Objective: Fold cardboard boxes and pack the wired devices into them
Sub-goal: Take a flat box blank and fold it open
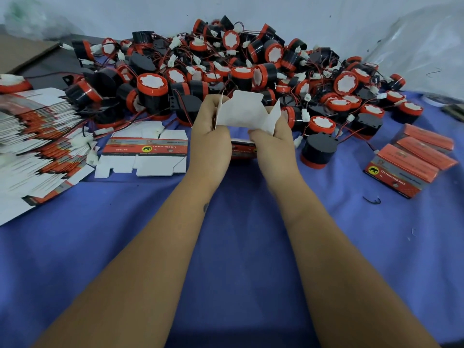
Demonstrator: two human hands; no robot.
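Gripped between both hands at frame centre: a half-formed cardboard box [244, 114], white flaps raised and splayed, red printed side facing down toward the cloth. Left hand [211, 136] curled round the box's left wall, thumb inside against a flap; right hand [272, 138] curled round the right wall, fingers pinching a flap.

Directly behind the box, across the upper middle of the frame, a large heap of wired devices [226, 69], black cylinders with red caps, white connectors and thin red-and-black leads, tangled together. One device [317, 153] standing apart just right of the right hand, red end down.

Left of the hands, a single flat box blank [144, 153] lying printed side up; further left, a fanned stack of flat blanks [37, 144]. At the right edge, a cluster of closed red boxes [411, 162] lying side by side.

Underneath everything, a blue cloth [238, 234]. Behind the heap, a pale wall [313, 13]; clear plastic sheeting [426, 41] in the upper right corner.
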